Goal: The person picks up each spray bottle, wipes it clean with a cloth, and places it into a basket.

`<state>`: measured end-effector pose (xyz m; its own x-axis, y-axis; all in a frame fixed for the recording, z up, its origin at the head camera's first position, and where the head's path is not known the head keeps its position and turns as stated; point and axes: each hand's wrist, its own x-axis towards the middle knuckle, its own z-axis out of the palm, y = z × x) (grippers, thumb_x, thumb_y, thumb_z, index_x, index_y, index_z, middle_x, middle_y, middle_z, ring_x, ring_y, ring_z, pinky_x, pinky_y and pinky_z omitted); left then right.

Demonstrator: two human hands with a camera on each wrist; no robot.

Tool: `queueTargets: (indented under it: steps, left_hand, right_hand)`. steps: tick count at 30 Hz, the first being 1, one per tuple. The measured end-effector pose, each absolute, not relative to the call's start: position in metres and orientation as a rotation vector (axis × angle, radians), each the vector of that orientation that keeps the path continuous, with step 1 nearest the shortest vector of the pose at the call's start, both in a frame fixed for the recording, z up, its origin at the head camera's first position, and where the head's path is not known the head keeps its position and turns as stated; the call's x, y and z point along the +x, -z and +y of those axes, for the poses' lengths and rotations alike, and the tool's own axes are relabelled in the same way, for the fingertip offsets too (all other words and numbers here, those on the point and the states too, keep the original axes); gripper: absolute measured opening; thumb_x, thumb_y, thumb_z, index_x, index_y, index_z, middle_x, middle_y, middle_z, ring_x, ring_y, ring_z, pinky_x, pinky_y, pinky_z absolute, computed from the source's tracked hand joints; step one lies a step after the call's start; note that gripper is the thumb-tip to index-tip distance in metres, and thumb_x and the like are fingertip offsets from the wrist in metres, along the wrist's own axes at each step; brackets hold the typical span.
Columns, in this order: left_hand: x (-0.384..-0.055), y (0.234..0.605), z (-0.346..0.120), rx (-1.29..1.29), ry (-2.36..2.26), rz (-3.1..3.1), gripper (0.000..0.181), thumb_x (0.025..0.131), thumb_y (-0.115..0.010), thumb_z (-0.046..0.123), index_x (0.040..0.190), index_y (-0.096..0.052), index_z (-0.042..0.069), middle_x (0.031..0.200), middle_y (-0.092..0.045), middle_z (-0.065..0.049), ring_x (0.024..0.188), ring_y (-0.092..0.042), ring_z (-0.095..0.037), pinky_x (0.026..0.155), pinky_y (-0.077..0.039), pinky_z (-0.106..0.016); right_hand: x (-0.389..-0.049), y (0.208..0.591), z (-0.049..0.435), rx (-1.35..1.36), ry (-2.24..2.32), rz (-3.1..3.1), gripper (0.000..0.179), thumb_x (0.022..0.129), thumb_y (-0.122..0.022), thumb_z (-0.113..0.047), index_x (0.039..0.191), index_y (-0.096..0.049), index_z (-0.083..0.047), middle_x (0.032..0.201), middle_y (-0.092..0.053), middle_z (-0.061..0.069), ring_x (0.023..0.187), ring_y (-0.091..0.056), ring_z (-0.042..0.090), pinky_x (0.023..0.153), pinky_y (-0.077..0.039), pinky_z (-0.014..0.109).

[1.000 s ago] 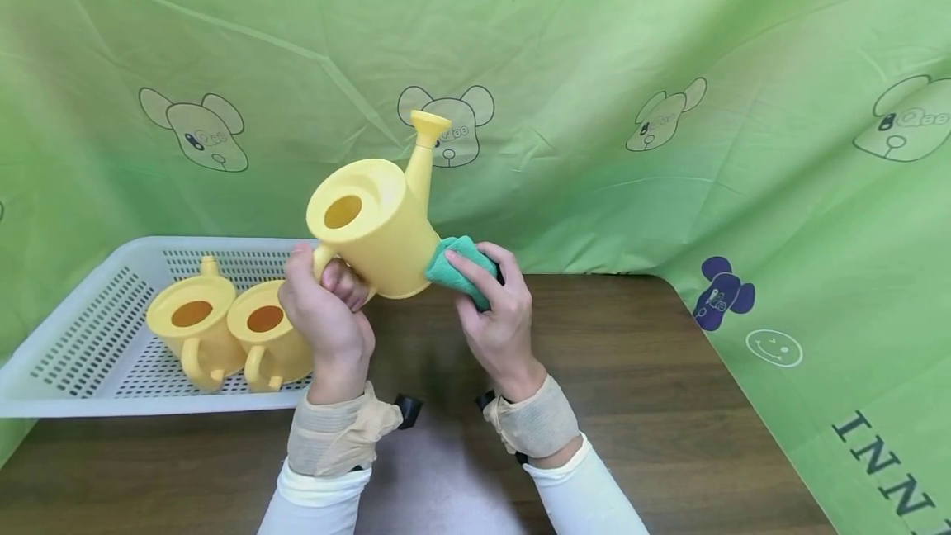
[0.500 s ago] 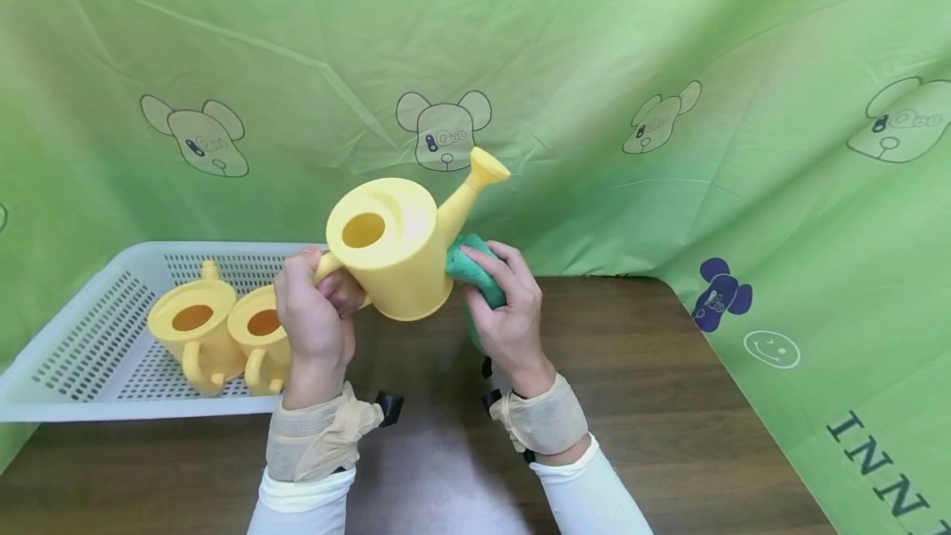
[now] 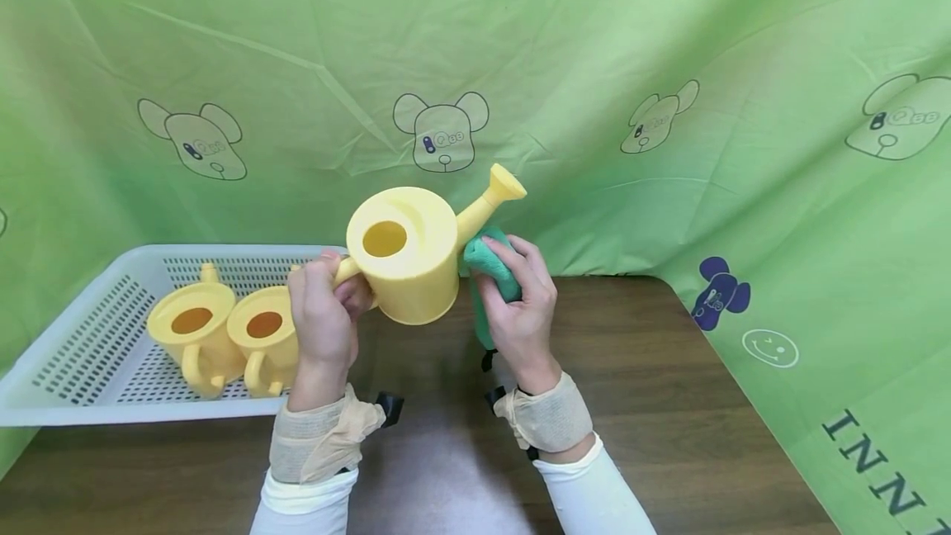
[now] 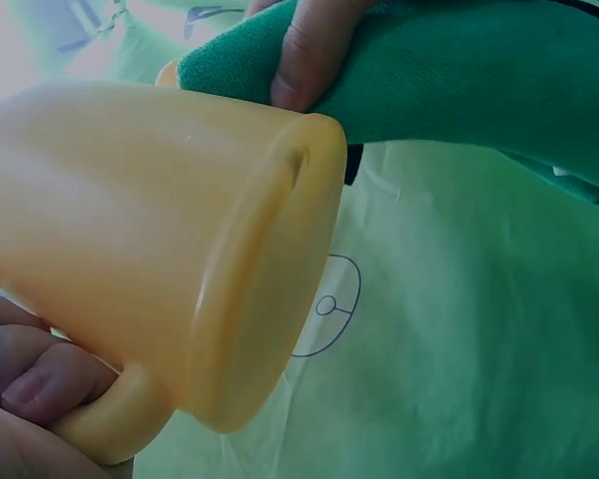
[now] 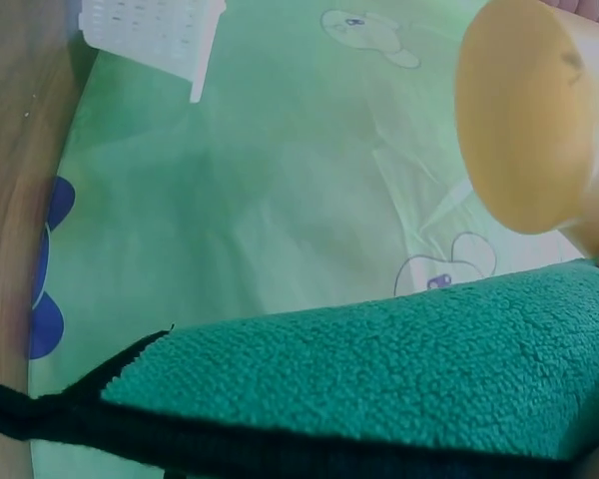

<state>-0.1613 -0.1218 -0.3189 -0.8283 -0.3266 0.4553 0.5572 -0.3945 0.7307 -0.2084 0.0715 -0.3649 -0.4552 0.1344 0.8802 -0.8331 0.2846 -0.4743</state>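
Note:
A yellow watering can point(image 3: 416, 287) is held up above the table, its spout pointing up and to the right. My left hand point(image 3: 323, 316) grips it by the handle; in the left wrist view the fingers point(image 4: 55, 374) curl through the handle loop. My right hand point(image 3: 523, 304) pinches a folded green cloth point(image 3: 496, 267), dark-edged in the right wrist view. The cloth lies against the can's side beneath the spout, near the thumb point(image 4: 309, 60) in the left wrist view. A small dark mark shows by the can's base rim in both wrist views.
At the left a white perforated basket point(image 3: 82, 411) holds two more yellow watering cans point(image 3: 196, 324), standing side by side. A brown wooden table point(image 3: 654, 436) lies underneath. Green printed fabric point(image 3: 565, 40) hangs at the back and right.
The watering can has moved right and slightly down, its spout tipping further right. Both hands have gone with it, the cloth shifting right along the can's side below the spout.

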Motion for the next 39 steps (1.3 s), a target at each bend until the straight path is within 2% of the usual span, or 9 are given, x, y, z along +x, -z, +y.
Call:
queueTargets:
  steps: [6, 13, 17, 23, 29, 36, 39]
  left_hand:
    - [-0.159, 0.322, -0.118, -0.352, 2.154, -1.391, 0.032, 0.093, -0.031, 0.007, 0.061, -0.031, 0.009, 0.051, -0.027, 0.006, 0.047, -0.019, -0.011, 0.047, -0.012, -0.028]
    - [-0.159, 0.325, -0.111, -0.408, 1.972, -1.509, 0.041, 0.095, -0.037, 0.008, 0.057, -0.030, -0.005, 0.048, -0.029, 0.004, 0.044, -0.026, -0.009, 0.045, -0.020, -0.027]
    - [-0.159, 0.327, -0.106, -0.432, 1.869, -1.558, 0.048, 0.097, -0.039, 0.012, 0.052, -0.032, -0.003, 0.047, -0.030, -0.001, 0.044, -0.028, -0.009, 0.045, -0.023, -0.025]
    - [-0.160, 0.330, -0.103, -0.476, 1.754, -1.590, 0.049, 0.097, -0.039, 0.010, 0.050, -0.034, 0.001, 0.047, -0.033, -0.006, 0.044, -0.031, -0.010, 0.045, -0.027, -0.023]
    - [-0.161, 0.331, -0.104, -0.473, 1.747, -1.583, 0.049, 0.097, -0.040, 0.011, 0.050, -0.035, 0.000, 0.046, -0.033, -0.005, 0.043, -0.032, -0.011, 0.044, -0.028, -0.023]
    - [-0.160, 0.330, -0.103, -0.458, 1.895, -1.463, 0.047, 0.097, -0.039, 0.013, 0.054, -0.030, -0.002, 0.046, -0.025, -0.004, 0.044, -0.024, -0.011, 0.045, -0.019, -0.028]
    - [-0.160, 0.329, -0.103, -0.422, 1.944, -1.403, 0.049, 0.099, -0.039, 0.014, 0.054, -0.028, -0.005, 0.046, -0.025, 0.000, 0.044, -0.023, -0.012, 0.045, -0.020, -0.027]
  right_hand:
    - [-0.208, 0.362, 0.077, 0.572, -1.362, -1.611, 0.030, 0.088, -0.080, 0.002, 0.117, -0.077, -0.005, 0.117, -0.071, 0.021, 0.114, -0.067, 0.029, 0.105, -0.052, 0.032]
    - [-0.209, 0.359, 0.081, 0.482, -1.400, -1.495, 0.034, 0.085, -0.081, 0.006, 0.118, -0.075, 0.000, 0.117, -0.070, 0.023, 0.115, -0.066, 0.022, 0.104, -0.053, 0.033]
    - [-0.209, 0.359, 0.083, 0.448, -1.416, -1.442, 0.033, 0.085, -0.081, 0.006, 0.117, -0.074, 0.003, 0.118, -0.071, 0.017, 0.116, -0.066, 0.021, 0.105, -0.052, 0.034]
    - [-0.210, 0.359, 0.085, 0.413, -1.432, -1.388, 0.033, 0.085, -0.081, 0.006, 0.117, -0.075, 0.003, 0.119, -0.071, 0.011, 0.117, -0.066, 0.021, 0.106, -0.052, 0.035]
    - [-0.209, 0.359, 0.085, 0.415, -1.442, -1.392, 0.033, 0.086, -0.082, 0.004, 0.118, -0.074, 0.003, 0.119, -0.071, 0.010, 0.118, -0.066, 0.021, 0.107, -0.052, 0.035]
    - [-0.208, 0.358, 0.084, 0.523, -1.456, -1.445, 0.033, 0.085, -0.081, 0.007, 0.117, -0.074, 0.004, 0.120, -0.072, 0.011, 0.119, -0.066, 0.023, 0.108, -0.052, 0.038]
    - [-0.208, 0.358, 0.083, 0.600, -1.461, -1.500, 0.032, 0.086, -0.080, 0.008, 0.117, -0.074, 0.004, 0.120, -0.072, 0.014, 0.120, -0.065, 0.023, 0.108, -0.051, 0.038]
